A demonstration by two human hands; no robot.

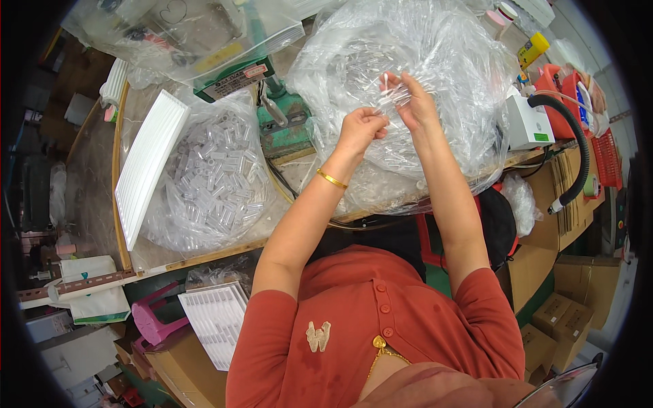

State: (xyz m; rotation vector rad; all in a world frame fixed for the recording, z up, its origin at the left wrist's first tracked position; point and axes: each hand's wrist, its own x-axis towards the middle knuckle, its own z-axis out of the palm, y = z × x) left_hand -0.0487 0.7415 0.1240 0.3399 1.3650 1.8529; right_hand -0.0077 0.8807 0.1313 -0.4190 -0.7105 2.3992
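A big clear plastic bag (449, 61) full of small clear plastic tubes lies on the workbench in front of me. My left hand (360, 129), with a gold bangle on the wrist, pinches small clear tubes at the bag's front. Just right of it and slightly higher, my right hand (411, 102) grips a bundle of clear tubes (392, 92) with the fingers closed around them. The two hands nearly touch. What lies under the bag's folds is hidden.
A second open bag of short clear tubes (214, 180) lies to the left, beside a white ribbed tray (146, 163). A green press machine (279, 109) stands behind. A white box (527, 122), black hose (578, 149), cardboard boxes (558, 313) right; pink stool (153, 319) below.
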